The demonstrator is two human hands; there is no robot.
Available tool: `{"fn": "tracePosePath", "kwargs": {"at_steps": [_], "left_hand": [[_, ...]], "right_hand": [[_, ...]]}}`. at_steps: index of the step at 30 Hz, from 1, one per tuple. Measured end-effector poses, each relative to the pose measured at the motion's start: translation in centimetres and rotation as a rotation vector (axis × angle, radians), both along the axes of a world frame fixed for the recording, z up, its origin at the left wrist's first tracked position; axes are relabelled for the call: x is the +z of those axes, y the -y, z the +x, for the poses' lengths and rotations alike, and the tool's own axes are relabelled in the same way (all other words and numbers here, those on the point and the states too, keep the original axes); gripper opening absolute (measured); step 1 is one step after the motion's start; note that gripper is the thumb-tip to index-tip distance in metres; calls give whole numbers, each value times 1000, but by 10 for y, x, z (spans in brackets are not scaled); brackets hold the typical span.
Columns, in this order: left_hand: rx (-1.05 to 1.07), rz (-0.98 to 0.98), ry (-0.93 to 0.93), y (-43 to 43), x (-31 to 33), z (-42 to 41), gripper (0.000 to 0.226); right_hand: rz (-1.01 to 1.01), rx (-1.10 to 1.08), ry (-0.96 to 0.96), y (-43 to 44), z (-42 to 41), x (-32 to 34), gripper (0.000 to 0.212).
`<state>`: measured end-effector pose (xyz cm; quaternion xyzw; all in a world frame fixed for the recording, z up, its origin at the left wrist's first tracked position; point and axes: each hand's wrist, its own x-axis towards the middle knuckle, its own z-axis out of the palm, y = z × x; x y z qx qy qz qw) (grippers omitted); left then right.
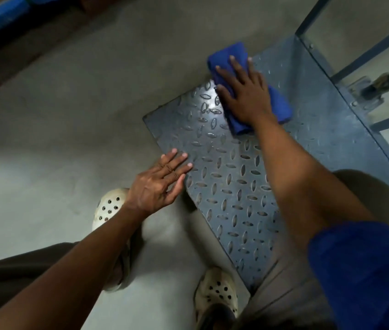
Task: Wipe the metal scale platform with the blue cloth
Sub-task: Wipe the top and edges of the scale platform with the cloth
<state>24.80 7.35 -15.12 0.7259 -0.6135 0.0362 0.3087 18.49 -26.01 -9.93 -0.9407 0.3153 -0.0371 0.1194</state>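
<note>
Two hands lay on the metal scale platform [231, 182]. The right hand [245, 96], fingers spread flat, pressed the folded blue cloth [280, 108] down at the platform's far edge. The left hand [157, 184] rested on its left edge, fingers straight, holding nothing.

Scale platform [224, 186]: grey metal plate, embossed with a diamond tread, laid flat.
Blue cloth [281, 108]: folded into a thick pad, laid near the platform's far edge.
</note>
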Motion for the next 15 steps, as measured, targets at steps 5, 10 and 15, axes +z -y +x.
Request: {"fn": "tracePosePath", "kwargs": {"at_steps": [5, 10, 15], "left_hand": [[-18, -3, 41, 1, -2, 4, 38], [-27, -5, 78, 2, 0, 7, 36], [-42, -4, 19, 1, -4, 4, 41]], "right_hand": [[73, -99, -8, -96, 5, 4, 55], [83, 277, 41, -123, 18, -8, 51], [87, 28, -26, -17, 9, 2, 54]]}}
